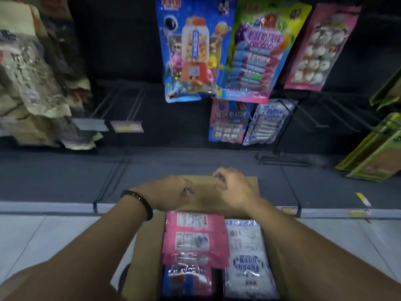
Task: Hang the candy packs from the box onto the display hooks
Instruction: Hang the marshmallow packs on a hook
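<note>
1. Both hands rest on the far flap (pixel 204 198) of the open box (pixel 145 257): the left hand (pixel 171 193), a dark bracelet (pixel 138 203) at its wrist, lies knuckles-up with fingers curled on the flap's left part; the right hand (pixel 233 187) pinches the flap's top edge with bent fingers. Neither holds a pack.
2. Far left, beige bags (pixel 32 83) hang in a blurred stack.
3. Beside them, bare hooks (pixel 121 103) carry price tags (pixel 127 126).
4. Inside the box, pink packs (pixel 195 235) lie left above a blue pack (pixel 186 281); silver packs (pixel 245 255) lie right.
5. On the display, a blue pack (pixel 193 48), a green-purple pack (pixel 260 51) and a pink pack (pixel 321 46) hang above two smaller packs (pixel 249 122).
6. Far right, green packs (pixel 377 153) hang.
</note>
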Available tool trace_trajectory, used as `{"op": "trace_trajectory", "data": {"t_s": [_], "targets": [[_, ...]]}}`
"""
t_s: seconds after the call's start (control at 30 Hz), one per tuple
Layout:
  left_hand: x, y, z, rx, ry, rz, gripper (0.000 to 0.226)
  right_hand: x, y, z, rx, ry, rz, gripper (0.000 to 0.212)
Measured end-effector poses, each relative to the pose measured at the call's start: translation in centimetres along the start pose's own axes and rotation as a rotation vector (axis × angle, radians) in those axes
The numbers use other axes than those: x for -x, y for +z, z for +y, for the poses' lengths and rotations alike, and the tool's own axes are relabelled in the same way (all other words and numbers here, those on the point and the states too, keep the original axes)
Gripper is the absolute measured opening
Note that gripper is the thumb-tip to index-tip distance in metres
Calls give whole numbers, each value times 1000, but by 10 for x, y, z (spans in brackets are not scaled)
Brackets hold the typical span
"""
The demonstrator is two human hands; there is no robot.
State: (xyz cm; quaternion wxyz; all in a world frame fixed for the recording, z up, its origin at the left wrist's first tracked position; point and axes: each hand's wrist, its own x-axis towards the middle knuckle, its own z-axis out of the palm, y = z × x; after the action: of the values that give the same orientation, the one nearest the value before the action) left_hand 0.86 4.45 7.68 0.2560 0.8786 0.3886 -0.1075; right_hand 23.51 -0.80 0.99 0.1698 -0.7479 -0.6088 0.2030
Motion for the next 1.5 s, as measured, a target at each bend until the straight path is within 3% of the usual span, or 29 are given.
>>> {"op": "trace_trajectory", "data": {"t_s": [0.13,0.2,0.37,0.5,0.6,0.7,0.93,1.13,1.27,1.43,1.5], "targets": [[9,28,1,-105,9,-148,42,33,93,49,-3,185,-299,26],[11,40,-6,-120,0,-205,44,52,132,63,-67,308,-357,36],[8,56,-24,-182,-8,-258,49,84,187,74,-559,903,-100,72],[0,57,-25,-191,-20,-291,53,92,188,67,-905,991,-22,50],[-6,56,-23,-199,-23,-305,55,88,186,66,-1049,1064,60,54],[-12,54,-19,-218,-23,-313,56,86,190,63,-1129,1133,35,46],[-18,56,-15,-216,-22,-351,56,81,195,69,-1350,1228,222,35],[-20,57,-21,-231,-57,-400,55,74,193,57,-1634,1167,148,46],[-24,54,-25,-222,-56,-391,55,73,177,49,-1631,1114,152,28],[-27,34,-23,-123,-35,-333,49,92,135,30,-1522,956,341,19],[-26,19,-20,-23,-50,-251,62,91,104,25,-1471,851,350,16]]}}
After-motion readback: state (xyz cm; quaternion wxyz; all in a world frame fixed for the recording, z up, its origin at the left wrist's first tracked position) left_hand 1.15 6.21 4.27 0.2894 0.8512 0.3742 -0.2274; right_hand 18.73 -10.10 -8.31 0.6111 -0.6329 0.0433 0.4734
